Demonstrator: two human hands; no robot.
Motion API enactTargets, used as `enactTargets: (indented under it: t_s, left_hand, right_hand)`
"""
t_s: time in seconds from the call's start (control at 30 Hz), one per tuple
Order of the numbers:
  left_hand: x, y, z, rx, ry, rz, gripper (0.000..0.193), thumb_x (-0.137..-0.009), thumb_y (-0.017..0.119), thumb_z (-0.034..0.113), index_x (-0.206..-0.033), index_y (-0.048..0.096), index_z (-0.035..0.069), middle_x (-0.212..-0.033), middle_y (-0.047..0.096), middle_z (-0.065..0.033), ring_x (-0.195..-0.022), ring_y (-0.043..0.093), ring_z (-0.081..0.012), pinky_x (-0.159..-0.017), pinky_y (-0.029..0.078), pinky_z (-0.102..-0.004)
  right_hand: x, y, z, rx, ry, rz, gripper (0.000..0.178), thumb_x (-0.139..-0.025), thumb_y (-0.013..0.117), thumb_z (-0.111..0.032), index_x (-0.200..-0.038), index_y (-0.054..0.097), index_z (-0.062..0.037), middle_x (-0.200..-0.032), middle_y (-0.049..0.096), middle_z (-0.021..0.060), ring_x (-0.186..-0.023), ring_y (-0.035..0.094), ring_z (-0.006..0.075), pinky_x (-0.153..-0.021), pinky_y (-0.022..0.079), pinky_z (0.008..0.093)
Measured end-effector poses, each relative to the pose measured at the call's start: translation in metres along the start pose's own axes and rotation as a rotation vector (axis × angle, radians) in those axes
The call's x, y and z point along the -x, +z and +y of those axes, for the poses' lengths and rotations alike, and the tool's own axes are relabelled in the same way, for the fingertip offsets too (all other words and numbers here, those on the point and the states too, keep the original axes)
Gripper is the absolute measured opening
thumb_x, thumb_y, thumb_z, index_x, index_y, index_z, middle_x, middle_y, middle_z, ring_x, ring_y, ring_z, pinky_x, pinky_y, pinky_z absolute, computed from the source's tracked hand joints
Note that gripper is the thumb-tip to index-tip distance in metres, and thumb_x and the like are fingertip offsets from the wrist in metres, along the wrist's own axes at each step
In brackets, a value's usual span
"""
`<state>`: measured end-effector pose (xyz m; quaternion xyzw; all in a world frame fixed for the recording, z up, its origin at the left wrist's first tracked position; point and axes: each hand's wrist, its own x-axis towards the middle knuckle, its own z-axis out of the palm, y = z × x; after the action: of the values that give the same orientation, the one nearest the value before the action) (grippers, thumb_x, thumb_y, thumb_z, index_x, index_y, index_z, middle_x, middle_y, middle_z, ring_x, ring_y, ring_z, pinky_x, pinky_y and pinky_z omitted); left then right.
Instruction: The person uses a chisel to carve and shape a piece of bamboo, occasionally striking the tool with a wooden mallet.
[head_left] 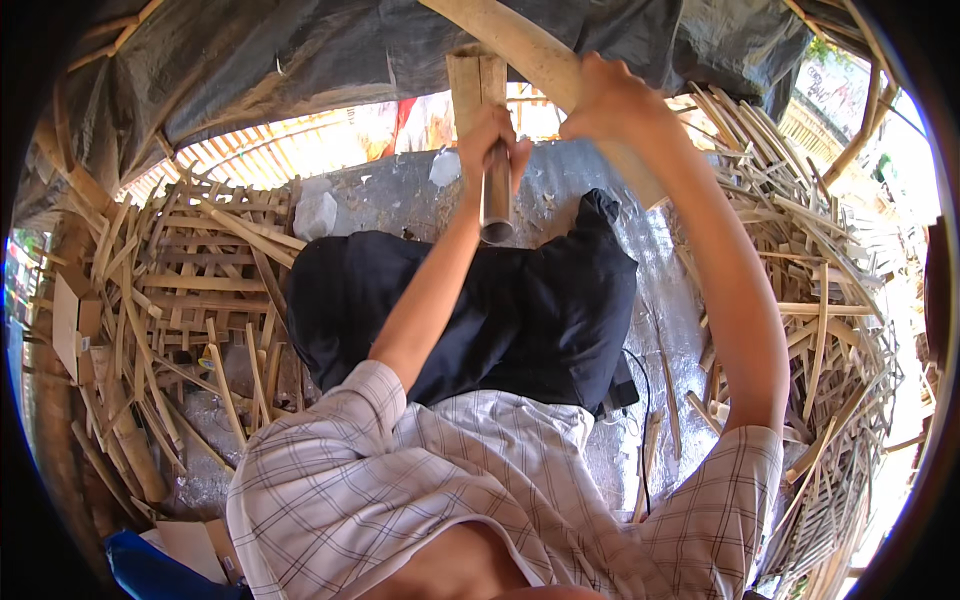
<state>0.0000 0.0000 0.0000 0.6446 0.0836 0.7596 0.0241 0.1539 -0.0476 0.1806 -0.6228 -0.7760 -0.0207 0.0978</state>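
My left hand (pixel 490 142) is closed around a brown hollow tube (pixel 496 205), whose round open end faces me. Beyond the fingers a broad, flat tan piece (pixel 476 85) stands out; I cannot tell whether it and the tube are one tool. To the right, my right hand (pixel 615 100) grips a long, wide pale bamboo length (pixel 520 45). It slants from the top middle down past the hand toward the right. The flat piece's upper end lies close to the bamboo; whether they touch is unclear. My dark-trousered legs (pixel 450 310) are folded below.
A grey sheet (pixel 385 185) covers the ground ahead. Bamboo strips pile up on the right (pixel 800 270), with a bamboo lattice (pixel 220 250) and loose sticks on the left. Two whitish lumps (pixel 315 213) (pixel 445 167) lie ahead. A black tarp (pixel 300 60) hangs beyond; a black cable (pixel 645 430) runs beside me.
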Motion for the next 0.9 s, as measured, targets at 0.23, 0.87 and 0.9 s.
enactTargets:
  t_s: [0.23,0.87,0.9]
  left_hand:
    - [0.103,-0.017,0.008,0.632,-0.473,0.487,0.019,-0.089,0.06,-0.003,-0.076,0.05,0.007,-0.06,0.041,0.0005,-0.058,0.041,-0.0123,-0.06,0.039,-0.0302]
    - [-0.056,-0.127,-0.037,0.666,-1.144,0.305,0.034,-0.1,0.067,0.033,-0.083,0.051,0.007,-0.072,0.046,-0.0018,-0.051,0.036,-0.0085,-0.044,0.028,-0.0242]
    - [-0.059,-0.117,-0.039,0.774,-1.147,0.257,0.037,-0.103,0.06,0.038,-0.089,0.053,0.005,-0.072,0.044,-0.0021,-0.053,0.037,-0.0093,-0.046,0.031,-0.0249]
  right_hand:
    - [-0.01,0.003,-0.015,-0.043,-0.027,0.095,0.077,-0.059,0.085,-0.026,-0.122,0.053,0.0041,-0.112,0.066,0.0308,-0.106,0.067,0.0465,-0.09,0.057,0.0489]
    - [0.041,0.043,0.041,-0.358,-0.028,0.103,0.086,-0.061,0.082,-0.019,-0.135,0.047,0.0102,-0.113,0.066,0.0283,-0.105,0.067,0.0374,-0.093,0.051,0.0417]
    - [0.05,0.04,0.042,-0.371,-0.027,0.136,0.085,-0.062,0.082,-0.02,-0.134,0.048,0.0102,-0.113,0.066,0.0283,-0.105,0.067,0.0376,-0.094,0.051,0.0416]
